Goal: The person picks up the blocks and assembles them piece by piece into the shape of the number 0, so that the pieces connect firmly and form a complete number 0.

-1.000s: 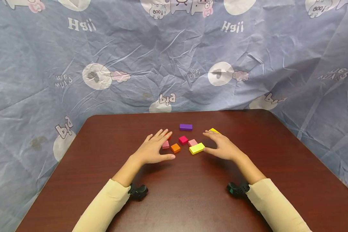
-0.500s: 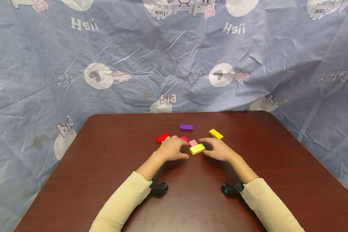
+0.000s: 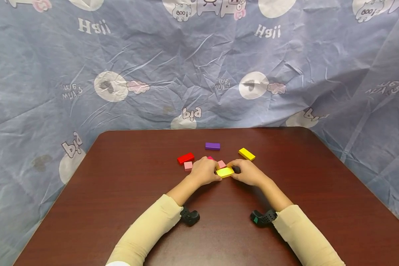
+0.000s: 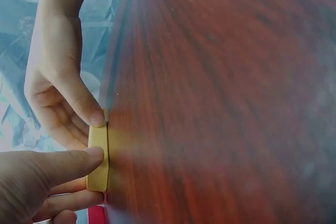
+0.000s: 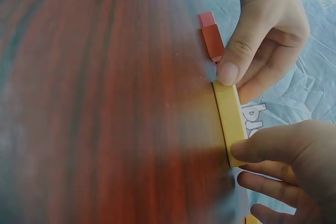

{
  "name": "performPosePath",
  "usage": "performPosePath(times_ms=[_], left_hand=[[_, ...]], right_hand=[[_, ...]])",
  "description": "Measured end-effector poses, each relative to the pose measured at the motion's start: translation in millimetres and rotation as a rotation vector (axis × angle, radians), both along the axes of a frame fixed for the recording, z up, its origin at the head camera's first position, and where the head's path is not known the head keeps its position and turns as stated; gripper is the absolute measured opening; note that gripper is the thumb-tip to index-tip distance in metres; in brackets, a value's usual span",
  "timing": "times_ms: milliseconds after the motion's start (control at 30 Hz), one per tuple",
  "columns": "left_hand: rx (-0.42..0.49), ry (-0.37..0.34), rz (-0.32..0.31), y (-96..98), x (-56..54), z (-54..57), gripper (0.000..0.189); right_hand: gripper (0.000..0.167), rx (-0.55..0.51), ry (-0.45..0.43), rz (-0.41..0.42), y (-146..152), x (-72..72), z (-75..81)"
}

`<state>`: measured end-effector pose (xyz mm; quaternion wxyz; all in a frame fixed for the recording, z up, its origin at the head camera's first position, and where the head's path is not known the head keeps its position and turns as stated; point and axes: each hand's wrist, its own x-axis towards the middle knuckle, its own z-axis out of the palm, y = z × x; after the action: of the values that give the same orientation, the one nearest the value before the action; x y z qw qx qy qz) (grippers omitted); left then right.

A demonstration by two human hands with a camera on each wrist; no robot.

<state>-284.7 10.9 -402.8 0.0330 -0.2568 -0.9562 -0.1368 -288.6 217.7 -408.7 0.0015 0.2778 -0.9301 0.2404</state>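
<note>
A yellow rectangular block lies between my two hands on the dark table. My left hand pinches its left end, thumb on the near side and fingers behind. At the right end, my right hand pinches it the same way. In the left wrist view, both thumbs press the near face of the yellow block; the right wrist view shows this too. Just behind the block is a pink block. A magenta block is partly hidden by my left hand.
Left of my left hand lie a red block and another pink block. A purple block sits farther back, and a second yellow block is behind my right hand. A printed blue cloth hangs behind the table.
My left hand has moved right, past the orange block, to the yellow block and taken hold of its left end. My right hand has closed in on the right end.
</note>
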Motion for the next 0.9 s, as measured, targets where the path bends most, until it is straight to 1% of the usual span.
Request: performPosePath(times_ms=[133,300,367,500,600,733,900], left_hand=[[0.033,-0.008,-0.015,-2.8,0.0,-0.3,0.024],[0.095,-0.058,-0.042,-11.9,3.9,2.6,0.024],[0.106,-0.072,-0.054,-15.9,6.7,4.3,0.025],[0.092,-0.089,-0.073,-23.4,13.2,5.2,0.026],[0.083,-0.094,-0.092,-30.3,17.4,4.2,0.026],[0.077,-0.100,-0.131,-39.4,23.1,3.5,0.024],[0.085,-0.153,-0.171,-48.9,32.3,5.9,0.023]], right_hand=[[0.030,-0.018,-0.010,0.001,-2,2.4,0.9],[0.026,-0.044,-0.051,0.006,-4,7.0,2.8],[0.025,-0.051,-0.060,0.023,-4,9.7,4.4],[0.024,-0.053,-0.065,0.068,-7,16.3,7.5],[0.024,-0.033,-0.065,0.090,-12,20.6,9.1],[0.024,-0.024,-0.086,0.107,-17,28.0,8.2],[0.022,-0.031,-0.108,0.155,-23,39.4,7.6]])
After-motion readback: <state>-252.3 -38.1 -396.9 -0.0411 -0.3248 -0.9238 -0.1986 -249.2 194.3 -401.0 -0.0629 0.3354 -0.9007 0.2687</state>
